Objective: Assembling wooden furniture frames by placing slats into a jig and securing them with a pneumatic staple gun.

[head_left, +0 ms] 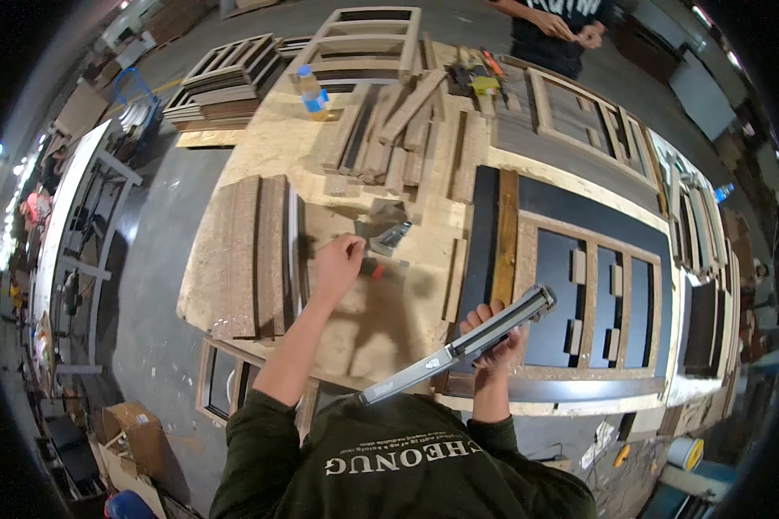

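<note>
My right hand (pixel 496 346) is wrapped around a long grey metal bar (pixel 433 359) with a dark groove, which looks like a drawer slide. It is held at a slant in front of my chest, its far end over the wooden frame (pixel 525 281). My left hand (pixel 342 259) is above the wooden tabletop, fingers pinched together; whatever may be between them is too small to make out. Just beyond its fingertips lies a dark and silvery crumpled item (pixel 389 235), with a small red piece (pixel 375 271) close by. The wooden frame, with crossbars and small blocks, rests on a black panel (pixel 485 208).
Brown boards (pixel 236 259) are stacked at the left. Loose wood strips (pixel 385 147) and a bottle of orange liquid (pixel 312 95) stand farther back, near tools (pixel 485 84). A person (pixel 563 35) is at the far side. A cardboard box (pixel 134 437) sits on the floor.
</note>
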A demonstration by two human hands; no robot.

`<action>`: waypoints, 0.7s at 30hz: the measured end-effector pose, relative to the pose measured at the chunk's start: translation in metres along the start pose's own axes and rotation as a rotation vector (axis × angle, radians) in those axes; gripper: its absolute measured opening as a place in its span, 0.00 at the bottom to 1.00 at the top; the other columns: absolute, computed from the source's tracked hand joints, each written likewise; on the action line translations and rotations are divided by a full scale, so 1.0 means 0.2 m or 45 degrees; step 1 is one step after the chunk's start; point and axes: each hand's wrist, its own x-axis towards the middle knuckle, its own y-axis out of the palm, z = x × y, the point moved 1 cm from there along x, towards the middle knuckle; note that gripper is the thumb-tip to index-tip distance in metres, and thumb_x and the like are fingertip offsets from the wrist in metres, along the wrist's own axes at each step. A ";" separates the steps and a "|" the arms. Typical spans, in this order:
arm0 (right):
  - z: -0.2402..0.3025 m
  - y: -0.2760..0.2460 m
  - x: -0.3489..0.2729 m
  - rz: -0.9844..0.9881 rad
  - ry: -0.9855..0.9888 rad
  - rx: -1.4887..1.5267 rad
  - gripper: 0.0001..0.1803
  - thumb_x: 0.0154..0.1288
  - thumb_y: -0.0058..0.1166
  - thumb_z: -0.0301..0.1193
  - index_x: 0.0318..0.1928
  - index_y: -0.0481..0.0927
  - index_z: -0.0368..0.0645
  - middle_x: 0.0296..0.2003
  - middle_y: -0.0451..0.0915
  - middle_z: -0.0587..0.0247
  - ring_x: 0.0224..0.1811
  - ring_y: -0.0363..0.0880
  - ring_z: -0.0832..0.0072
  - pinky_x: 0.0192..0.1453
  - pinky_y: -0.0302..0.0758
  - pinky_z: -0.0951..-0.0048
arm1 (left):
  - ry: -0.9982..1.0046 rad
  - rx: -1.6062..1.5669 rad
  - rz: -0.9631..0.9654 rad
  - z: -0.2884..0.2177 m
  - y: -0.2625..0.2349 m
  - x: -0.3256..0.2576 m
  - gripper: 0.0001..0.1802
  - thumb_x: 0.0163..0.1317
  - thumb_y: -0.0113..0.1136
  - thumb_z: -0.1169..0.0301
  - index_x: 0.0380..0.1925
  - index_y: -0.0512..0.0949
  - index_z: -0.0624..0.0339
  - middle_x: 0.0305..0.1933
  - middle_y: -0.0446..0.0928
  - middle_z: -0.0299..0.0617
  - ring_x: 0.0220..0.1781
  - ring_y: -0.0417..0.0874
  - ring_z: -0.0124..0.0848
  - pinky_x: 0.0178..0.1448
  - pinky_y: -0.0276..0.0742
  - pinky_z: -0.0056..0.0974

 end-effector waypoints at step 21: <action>-0.05 0.06 0.03 -0.109 0.100 -0.118 0.12 0.62 0.52 0.40 0.36 0.67 0.47 0.24 0.62 0.71 0.25 0.62 0.77 0.28 0.67 0.72 | 0.091 0.685 0.775 0.19 0.37 0.25 0.14 0.49 0.57 0.68 0.32 0.82 0.66 0.43 0.78 0.57 0.44 0.81 0.48 0.45 0.78 0.45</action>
